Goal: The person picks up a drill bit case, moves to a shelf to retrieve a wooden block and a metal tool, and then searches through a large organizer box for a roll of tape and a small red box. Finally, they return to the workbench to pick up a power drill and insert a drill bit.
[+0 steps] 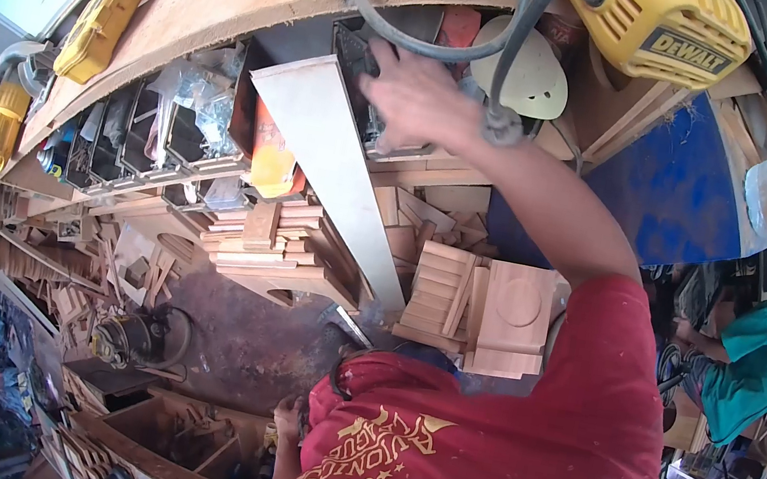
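Note:
My right hand (416, 103) reaches over a dark bin (357, 44) beneath the wooden shelf. Its fingers look spread, though motion blurs them, and nothing shows in them. Beside it, a long pale board (332, 155) slants down towards stacked wood pieces (266, 245). Low on the left of my red shirt, my left hand (287, 419) is partly visible beside an open wooden box (143, 433); its fingers are too small and hidden to read. Near my right wrist hangs a grey hose (502, 77), with a cream disc (533, 72) behind it.
A yellow DeWalt tool (657, 27) sits at the top right, a yellow case (108, 16) at the upper left. Bins of plastic bags (207, 114) line the shelf. Grooved wooden blocks (515, 312) stand before me. A person in teal (753, 367) is at the far right.

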